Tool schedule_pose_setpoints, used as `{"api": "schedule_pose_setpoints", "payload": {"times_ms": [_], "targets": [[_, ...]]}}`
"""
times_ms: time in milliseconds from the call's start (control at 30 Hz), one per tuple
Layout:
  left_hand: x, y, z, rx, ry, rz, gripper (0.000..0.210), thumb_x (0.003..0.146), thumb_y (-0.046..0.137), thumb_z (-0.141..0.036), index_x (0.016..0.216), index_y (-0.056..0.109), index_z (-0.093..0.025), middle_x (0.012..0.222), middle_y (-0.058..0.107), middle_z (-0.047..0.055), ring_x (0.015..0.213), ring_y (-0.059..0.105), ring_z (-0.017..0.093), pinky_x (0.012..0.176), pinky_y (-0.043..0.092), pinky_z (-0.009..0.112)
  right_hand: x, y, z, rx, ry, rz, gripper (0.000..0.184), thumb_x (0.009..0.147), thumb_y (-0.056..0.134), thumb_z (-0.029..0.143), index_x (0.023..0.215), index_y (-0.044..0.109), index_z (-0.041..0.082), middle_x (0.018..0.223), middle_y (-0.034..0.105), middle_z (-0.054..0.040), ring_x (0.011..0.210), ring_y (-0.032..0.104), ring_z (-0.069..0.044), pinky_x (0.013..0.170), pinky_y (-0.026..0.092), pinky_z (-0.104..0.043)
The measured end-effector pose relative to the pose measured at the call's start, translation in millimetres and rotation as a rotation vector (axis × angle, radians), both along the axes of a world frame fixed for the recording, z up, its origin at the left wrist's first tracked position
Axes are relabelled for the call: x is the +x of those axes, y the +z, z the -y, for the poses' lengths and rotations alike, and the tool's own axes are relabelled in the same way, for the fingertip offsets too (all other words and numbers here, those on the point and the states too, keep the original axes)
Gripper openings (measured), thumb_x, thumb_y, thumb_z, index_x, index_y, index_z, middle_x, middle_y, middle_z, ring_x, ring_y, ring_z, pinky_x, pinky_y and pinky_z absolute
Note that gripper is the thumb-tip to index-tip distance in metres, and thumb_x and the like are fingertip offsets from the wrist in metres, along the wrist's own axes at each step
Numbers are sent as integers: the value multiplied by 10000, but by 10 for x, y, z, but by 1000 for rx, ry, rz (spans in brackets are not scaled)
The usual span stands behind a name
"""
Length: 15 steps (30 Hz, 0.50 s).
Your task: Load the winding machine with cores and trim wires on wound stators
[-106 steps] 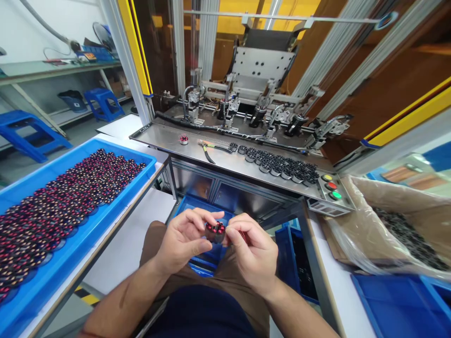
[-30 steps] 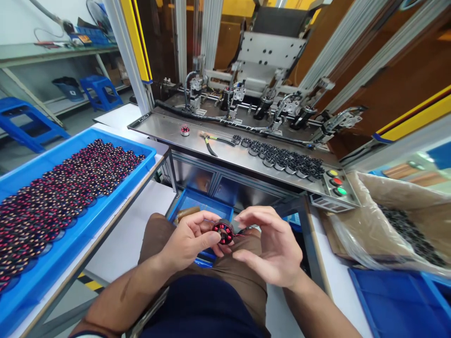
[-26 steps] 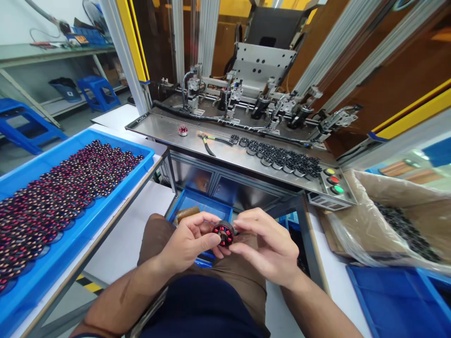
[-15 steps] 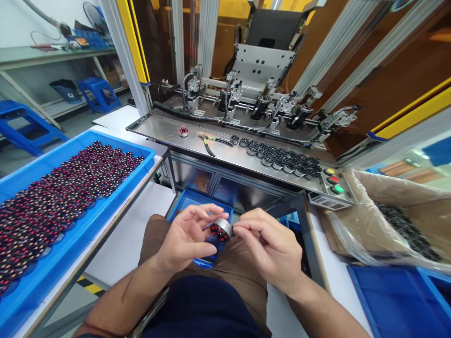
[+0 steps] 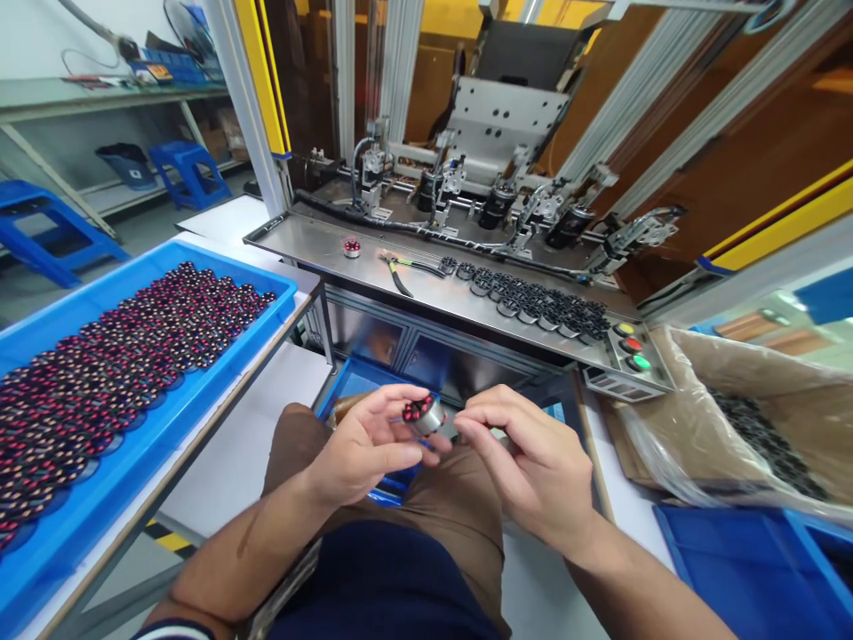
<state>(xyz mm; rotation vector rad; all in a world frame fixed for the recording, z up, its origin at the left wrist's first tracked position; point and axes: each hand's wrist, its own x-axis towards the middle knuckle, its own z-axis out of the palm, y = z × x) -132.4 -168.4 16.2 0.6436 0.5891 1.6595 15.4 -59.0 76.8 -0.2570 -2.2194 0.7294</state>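
Note:
My left hand (image 5: 373, 437) holds a small motor stator (image 5: 428, 420), a silver metal ring with black and red ends, between its curled fingers above my lap. My right hand (image 5: 526, 453) is close by on the stator's right, thumb and index fingertips pinched together. Whatever lies in that pinch is too small or hidden to make out. A thin gap seems to separate those fingertips from the stator. On the steel ledge (image 5: 313, 244) ahead stands a similar red-topped stator (image 5: 352, 249), near green-and-black cutting pliers (image 5: 400, 271).
Left, a blue tray (image 5: 283, 307) holds a mass of red-and-black stators (image 5: 153, 356). Rows of black-topped rings (image 5: 526, 298) line the ledge beside a push-button box (image 5: 633, 351). A machine with clamps (image 5: 499, 204) stands behind. Right are a plastic-lined carton (image 5: 686, 400) and blue bin (image 5: 726, 560).
The stator has turned in my left hand, its red-and-black end now facing up and left. My right fingertips have drawn slightly right, away from it. The view has shifted slightly.

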Motion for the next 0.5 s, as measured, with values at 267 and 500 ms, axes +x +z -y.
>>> {"api": "schedule_pose_setpoints", "payload": {"times_ms": [267, 500], "targets": [[-83, -31, -107, -67, -254, 96, 464, 852, 636, -576, 1057, 670, -161, 995, 759, 110, 924, 732, 237, 819, 574, 355, -57, 42, 22, -123, 163, -18, 184, 887, 567, 49, 803, 648, 192, 666, 659, -17, 646, 643, -149, 582, 536, -266], [-85, 3, -35, -73, -331, 14, 329, 884, 662, -407, 1116, 649, -174, 848, 753, 70, 658, 739, 188, 553, 565, 242, -43, 87, -20, -54, 104, -18, 168, 866, 609, 48, 804, 670, 192, 686, 672, -22, 629, 639, -135, 549, 524, -246]]}}
